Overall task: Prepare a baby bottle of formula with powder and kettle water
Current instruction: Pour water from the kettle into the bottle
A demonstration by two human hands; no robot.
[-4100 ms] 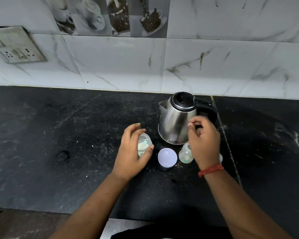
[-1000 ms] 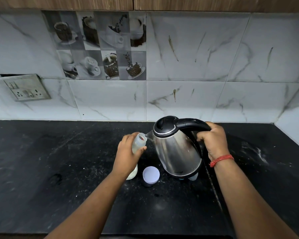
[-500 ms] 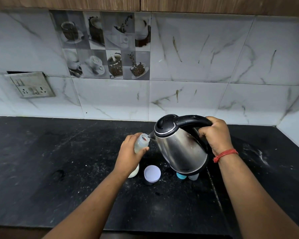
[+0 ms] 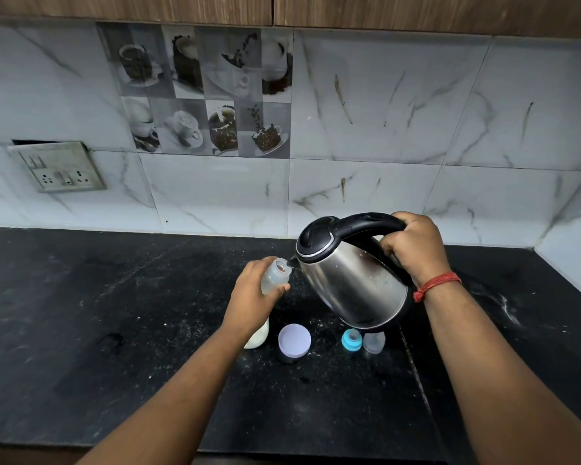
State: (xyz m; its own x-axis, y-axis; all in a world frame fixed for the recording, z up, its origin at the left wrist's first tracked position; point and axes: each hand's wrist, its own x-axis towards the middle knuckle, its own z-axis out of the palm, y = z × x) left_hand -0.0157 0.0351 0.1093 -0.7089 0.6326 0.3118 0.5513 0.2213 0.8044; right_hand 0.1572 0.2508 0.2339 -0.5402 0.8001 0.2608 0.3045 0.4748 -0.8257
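Your left hand [image 4: 252, 298] has its grip closed around the baby bottle [image 4: 275, 275], fingers wrapped over the back of it and the thumb pressed across the front, holding it lifted above the black table [image 4: 81, 313] and leaning with its open neck toward the right. The lower end of the bottle shows below your hand and looks white with milky contents. Your right hand [image 4: 415, 245] has its grip wrapped tight on the black handle of the steel kettle [image 4: 353, 283], which you hold in the air, tipped to the left so that its spout sits right at the mouth of the bottle, touching or just beside the rim; a thin thread of water seems to run at the spout, though it is too fine to be sure. A red thread band [image 4: 435, 285] circles your right wrist. On the table below, just right of the bottle's base, stands a small dark jar with a pale lilac lid [image 4: 294, 339]. Further right, under the raised kettle, lie a blue bottle ring [image 4: 352, 339] and a clear cap [image 4: 373, 342], just beside each other. The table is dusted with pale specks around these things. Behind runs a marbled white tile wall [image 4: 416, 129], with a panel of coffee-cup pictures [image 4: 202, 90] and a socket plate [image 4: 61, 167] to the left.
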